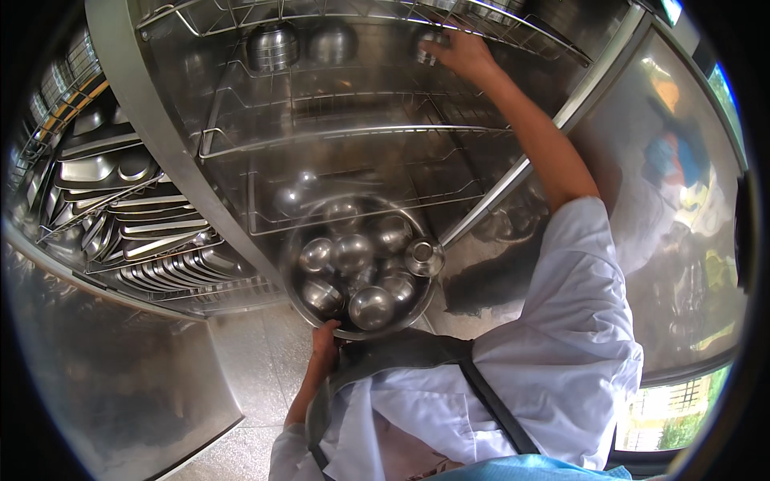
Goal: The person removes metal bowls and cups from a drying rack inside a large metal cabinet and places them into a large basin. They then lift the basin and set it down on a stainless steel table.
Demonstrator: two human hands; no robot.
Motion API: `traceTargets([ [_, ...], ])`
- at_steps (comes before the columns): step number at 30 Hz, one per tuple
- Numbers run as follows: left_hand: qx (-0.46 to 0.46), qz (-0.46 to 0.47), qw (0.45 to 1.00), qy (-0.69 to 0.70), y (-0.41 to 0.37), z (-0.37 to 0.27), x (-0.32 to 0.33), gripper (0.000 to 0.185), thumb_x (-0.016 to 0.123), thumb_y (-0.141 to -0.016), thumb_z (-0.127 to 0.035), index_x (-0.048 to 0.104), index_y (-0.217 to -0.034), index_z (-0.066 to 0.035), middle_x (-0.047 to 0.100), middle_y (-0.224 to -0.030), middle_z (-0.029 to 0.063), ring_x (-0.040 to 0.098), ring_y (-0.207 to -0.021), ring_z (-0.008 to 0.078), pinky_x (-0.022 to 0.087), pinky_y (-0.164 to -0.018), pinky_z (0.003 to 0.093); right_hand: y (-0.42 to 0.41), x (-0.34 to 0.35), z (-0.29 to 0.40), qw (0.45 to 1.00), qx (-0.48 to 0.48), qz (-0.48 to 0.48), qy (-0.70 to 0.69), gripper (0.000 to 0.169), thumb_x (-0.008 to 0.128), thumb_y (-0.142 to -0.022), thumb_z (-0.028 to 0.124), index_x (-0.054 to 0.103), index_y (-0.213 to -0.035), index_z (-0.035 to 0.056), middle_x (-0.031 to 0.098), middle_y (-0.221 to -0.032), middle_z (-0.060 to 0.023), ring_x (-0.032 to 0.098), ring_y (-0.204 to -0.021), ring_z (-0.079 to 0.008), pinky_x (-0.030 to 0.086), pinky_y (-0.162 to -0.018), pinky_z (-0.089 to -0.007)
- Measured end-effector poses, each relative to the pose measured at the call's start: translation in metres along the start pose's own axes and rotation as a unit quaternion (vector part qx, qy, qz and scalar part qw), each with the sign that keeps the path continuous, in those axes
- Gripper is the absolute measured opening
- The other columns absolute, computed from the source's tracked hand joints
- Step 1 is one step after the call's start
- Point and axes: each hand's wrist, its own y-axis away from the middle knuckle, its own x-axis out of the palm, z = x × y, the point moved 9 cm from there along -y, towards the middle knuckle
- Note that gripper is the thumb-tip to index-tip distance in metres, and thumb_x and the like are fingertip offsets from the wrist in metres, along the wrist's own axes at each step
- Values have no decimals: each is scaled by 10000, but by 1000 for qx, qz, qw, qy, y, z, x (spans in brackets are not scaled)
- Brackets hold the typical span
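My left hand (325, 344) grips the near rim of a large round steel basin (297, 310), held against the front of my apron. Several rounded steel bowls (371, 308) lie in the basin, most with their bases turned up. A smaller flared steel piece (425, 258) rests at its right rim. My right hand (466, 53) is stretched up to a wire shelf, its fingers around a small steel cup (426, 55). Part of that cup is hidden behind the fingers and the wire. Left of it, a ribbed steel bowl (272, 48) and a smooth one (332, 43) stand on the same level.
Wire racks (361, 129) cross the steel cabinet before me. Behind the upright post (174, 150), another compartment holds stacked steel trays (159, 225) and a row of plates (180, 273). An open steel door (656, 240) stands at right, another door panel (120, 385) at left.
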Motion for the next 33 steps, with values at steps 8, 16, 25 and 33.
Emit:
traceTargets([
  [8, 8, -35, 999, -3, 8, 0, -6, 199, 641, -739, -118, 563, -882, -3, 551, -682, 83, 558, -503, 223, 437, -394, 333, -52, 138, -120, 934, 119, 333, -58, 822, 699, -653, 683, 601, -1260, 137, 564, -1281, -186, 552, -1144, -318, 435, -950, -434],
  [16, 16, -16, 999, -34, 9, -3, -11, 145, 619, -780, -149, 616, -804, -5, 589, -639, 96, 588, -536, 226, 449, -444, 330, -27, 93, -18, 969, 56, 224, -85, 903, 822, -618, 428, 436, -1371, 110, 638, -1094, -215, 630, -969, -291, 494, -859, -377],
  [25, 54, 24, 997, -45, -39, 19, -24, 190, 634, -785, -163, 635, -839, 19, 645, -761, 124, 638, -633, 235, 473, -484, 362, 13, 54, 33, 982, 12, 136, -128, 954, 868, -588, 308, 390, -1407, 206, 438, -1294, -224, 466, -1211, -352, 423, -1016, -403],
  [33, -3, 9, 1000, -18, -8, 5, -13, 103, 646, -757, -131, 610, -777, -37, 592, -698, 78, 588, -576, 210, 463, -459, 352, 50, -42, 107, 937, -67, 50, -338, 899, 873, -606, 117, 432, -1388, 65, 517, -1272, -110, 550, -1110, -218, 465, -964, -336],
])
